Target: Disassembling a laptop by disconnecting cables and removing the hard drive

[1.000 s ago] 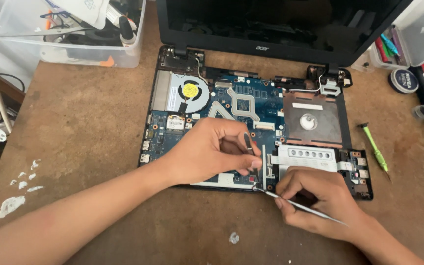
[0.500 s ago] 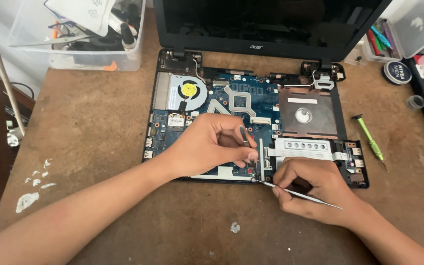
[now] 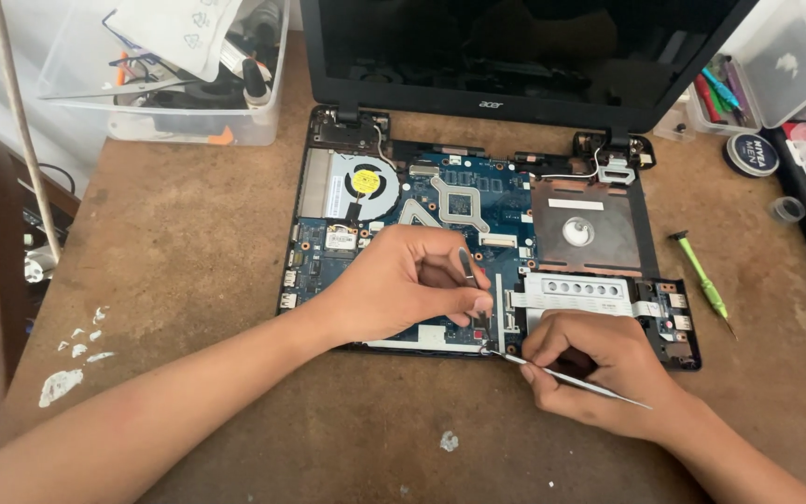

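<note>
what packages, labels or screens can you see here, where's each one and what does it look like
Dark switched-off laptop screen: top centre, wide black rectangle.
Round dark blue tin: right of the laptop, white lettering on the lid.
Clear plastic box: top left, holds tools and white paper.
Yellow round fan sticker: inside the opened laptop, upper left.

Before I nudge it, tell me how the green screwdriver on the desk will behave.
The green screwdriver looks slim and round, so it would probably roll on the flat wooden desk. It seems light and stiff and should lift easily. Lying apart from the opened laptop, it would likely hit nothing.
</note>
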